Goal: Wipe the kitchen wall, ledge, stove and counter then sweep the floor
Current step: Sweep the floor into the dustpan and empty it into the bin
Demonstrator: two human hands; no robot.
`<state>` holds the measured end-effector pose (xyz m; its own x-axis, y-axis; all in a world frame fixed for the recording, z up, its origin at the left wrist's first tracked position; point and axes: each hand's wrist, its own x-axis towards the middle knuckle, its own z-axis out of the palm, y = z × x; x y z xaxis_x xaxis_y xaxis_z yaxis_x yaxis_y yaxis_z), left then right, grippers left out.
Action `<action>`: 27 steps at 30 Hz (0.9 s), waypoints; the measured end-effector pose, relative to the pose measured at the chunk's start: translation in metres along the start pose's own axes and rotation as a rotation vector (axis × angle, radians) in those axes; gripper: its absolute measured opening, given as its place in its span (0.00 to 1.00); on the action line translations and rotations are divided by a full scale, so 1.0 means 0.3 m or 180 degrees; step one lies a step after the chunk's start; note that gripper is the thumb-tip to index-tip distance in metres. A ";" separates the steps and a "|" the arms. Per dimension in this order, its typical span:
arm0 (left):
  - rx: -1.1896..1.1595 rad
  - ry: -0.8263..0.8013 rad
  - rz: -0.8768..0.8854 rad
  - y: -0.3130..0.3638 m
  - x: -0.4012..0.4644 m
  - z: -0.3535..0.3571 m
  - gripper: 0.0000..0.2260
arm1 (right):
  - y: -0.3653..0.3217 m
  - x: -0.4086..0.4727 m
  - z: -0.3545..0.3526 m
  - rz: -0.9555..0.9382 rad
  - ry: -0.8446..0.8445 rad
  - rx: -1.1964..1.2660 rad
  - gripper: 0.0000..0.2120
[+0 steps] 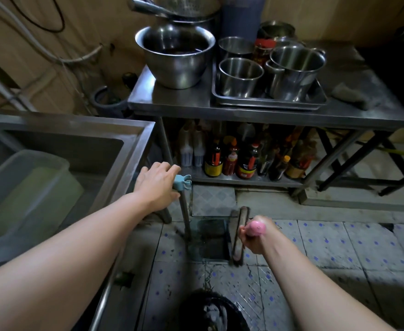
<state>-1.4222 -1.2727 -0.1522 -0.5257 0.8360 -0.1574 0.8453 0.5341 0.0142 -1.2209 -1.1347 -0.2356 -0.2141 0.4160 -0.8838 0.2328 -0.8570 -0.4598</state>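
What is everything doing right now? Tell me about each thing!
Left hand: gripping the blue-topped dustpan handle.
Right hand: closed on the pink-ended broom handle.
Dark dustpan: resting on the tiled floor.
Big steel bowl: upright on the steel table.
Clear plastic tub: sitting in the sink.

Dustpan (210, 237) upright on tiled floor (339, 249), blue-clipped handle; pink-handled broom (239, 235) just beside its right edge.

Dim light fell on brown walls (52, 68), a steel table (172, 101), a steel sink (134, 144) and grimy blue-dotted floor tiles (327, 247).
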 end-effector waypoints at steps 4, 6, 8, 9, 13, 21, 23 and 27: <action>-0.0086 0.0115 -0.0030 0.041 -0.124 -0.104 0.27 | -0.043 -0.073 0.011 0.0473 0.0233 0.0233 0.13; -0.0105 0.0162 -0.0032 0.070 -0.192 -0.155 0.27 | -0.064 -0.125 0.015 0.0447 0.0137 0.0167 0.13; -0.0140 0.0215 0.0013 0.097 -0.243 -0.197 0.27 | -0.083 -0.175 0.028 0.0477 0.0015 0.0156 0.13; -0.0158 0.0255 0.0029 0.114 -0.270 -0.220 0.27 | -0.093 -0.208 0.032 0.0499 -0.0032 0.0120 0.13; -0.0294 0.0417 0.0080 0.187 -0.348 -0.299 0.27 | -0.114 -0.301 0.054 0.0251 -0.0420 0.0337 0.09; -0.0895 0.0544 0.0067 0.238 -0.439 -0.409 0.27 | -0.134 -0.415 0.143 0.0648 -0.0432 0.0708 0.09; -0.1117 0.0549 0.0136 0.239 -0.446 -0.423 0.26 | -0.129 -0.449 0.159 0.0677 -0.0537 0.0719 0.09; -0.1601 0.0640 0.0314 0.242 -0.447 -0.442 0.24 | -0.124 -0.486 0.200 0.0443 -0.0548 0.0482 0.08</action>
<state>-1.3030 -1.3293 0.0010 -0.4959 0.8663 0.0597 0.7673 0.4050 0.4972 -1.2552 -1.1816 -0.0845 -0.3510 0.2442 -0.9040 0.1296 -0.9435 -0.3051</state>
